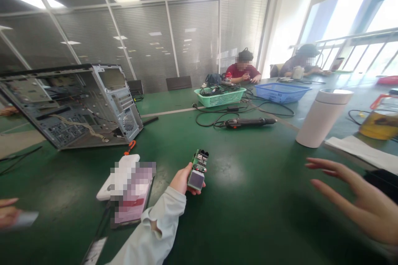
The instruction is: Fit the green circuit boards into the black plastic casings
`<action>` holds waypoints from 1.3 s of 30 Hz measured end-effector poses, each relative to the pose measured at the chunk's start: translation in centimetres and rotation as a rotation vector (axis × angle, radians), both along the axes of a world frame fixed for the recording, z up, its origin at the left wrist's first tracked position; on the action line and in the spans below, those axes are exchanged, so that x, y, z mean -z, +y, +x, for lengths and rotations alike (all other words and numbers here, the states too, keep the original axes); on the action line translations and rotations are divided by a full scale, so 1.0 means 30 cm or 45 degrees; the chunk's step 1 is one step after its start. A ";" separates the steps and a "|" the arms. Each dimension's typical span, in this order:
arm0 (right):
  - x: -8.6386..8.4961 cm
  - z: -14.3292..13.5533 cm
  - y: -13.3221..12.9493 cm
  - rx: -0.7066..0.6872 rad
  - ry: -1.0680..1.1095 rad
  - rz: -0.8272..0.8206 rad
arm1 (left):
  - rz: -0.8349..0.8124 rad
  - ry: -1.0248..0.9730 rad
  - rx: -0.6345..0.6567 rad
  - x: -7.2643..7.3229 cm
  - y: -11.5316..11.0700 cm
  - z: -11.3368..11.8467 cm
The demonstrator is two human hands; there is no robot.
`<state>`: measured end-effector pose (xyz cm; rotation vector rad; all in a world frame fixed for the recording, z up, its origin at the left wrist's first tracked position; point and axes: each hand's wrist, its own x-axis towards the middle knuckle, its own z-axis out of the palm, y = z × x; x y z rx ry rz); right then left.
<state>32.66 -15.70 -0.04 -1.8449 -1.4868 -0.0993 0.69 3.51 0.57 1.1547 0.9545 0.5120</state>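
My left hand (pixel 182 179), in a pale sleeve, grips a small green circuit board (pixel 200 160) with connectors at its upper end and a grey square block at its lower end. It is held above the green table (pixel 236 207), near the middle. Over the table's right side is my right hand (pixel 351 198), slightly blurred, its fingers stretched out and apart with nothing between them. A pale pink tumbler (pixel 323 120) stands beyond the right hand.
An open computer case (pixel 93 112) stands at the left, with a white device (pixel 133 161) and a phone (pixel 137 198) nearer. Behind are a black electric screwdriver (pixel 248 122), a green basket (pixel 220 98) and a blue basket (pixel 280 93). Another person's hand (pixel 9 213) shows at the left edge.
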 end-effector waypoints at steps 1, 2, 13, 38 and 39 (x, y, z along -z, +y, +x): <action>-0.016 -0.079 0.041 -0.148 0.154 -0.009 | -0.011 0.018 0.033 -0.006 -0.003 0.002; -0.031 -0.158 0.085 -0.285 0.285 -0.020 | -0.023 0.031 0.062 -0.011 -0.005 0.003; -0.073 -0.544 0.427 -0.728 0.615 -0.272 | 0.254 0.122 0.186 -0.038 -0.041 0.000; -0.026 -0.517 0.415 -0.738 1.546 -0.363 | 0.153 0.079 -0.040 0.010 -0.007 0.010; -0.026 -0.518 0.412 -0.765 1.496 -0.374 | 0.197 0.070 -0.045 0.014 -0.010 0.008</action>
